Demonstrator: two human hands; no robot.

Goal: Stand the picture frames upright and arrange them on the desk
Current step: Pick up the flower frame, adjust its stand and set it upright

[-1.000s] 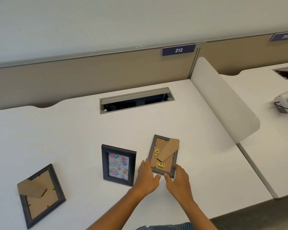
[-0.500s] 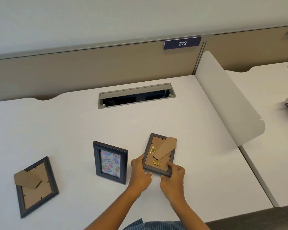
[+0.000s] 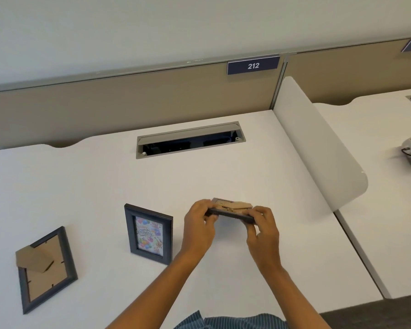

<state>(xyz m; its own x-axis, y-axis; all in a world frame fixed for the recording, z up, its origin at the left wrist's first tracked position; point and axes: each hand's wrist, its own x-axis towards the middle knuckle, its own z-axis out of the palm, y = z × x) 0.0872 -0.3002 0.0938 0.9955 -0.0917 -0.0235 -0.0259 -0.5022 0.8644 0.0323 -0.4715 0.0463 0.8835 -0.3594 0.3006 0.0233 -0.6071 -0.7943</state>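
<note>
Head view: you have the second frame (image 3: 230, 208) lifted clear of the desk (image 3: 223, 172), near the middle of its front edge, held almost level with its cardboard back up. Your left hand (image 3: 201, 224) is closed on its left end and your right hand (image 3: 262, 227) on its right end, fingers wrapped under the dark moulding. One frame (image 3: 149, 233) stands upright just to the left of your hands, its birthday print facing you. Another frame (image 3: 45, 267) lies face down towards the front left corner, its easel flap (image 3: 33, 258) raised. My judgement: you are midway through the second of three frames. The next move calls for swinging the easel leg (image 3: 241, 205) out, turning the frame picture-forward, and setting it down on its bottom edge beside the standing one. The picture side of the held frame is hidden beneath it, and its brass clips cannot be made out. An object at the right edge, on the neighbouring desk, is cut off and cannot be identified.
</note>
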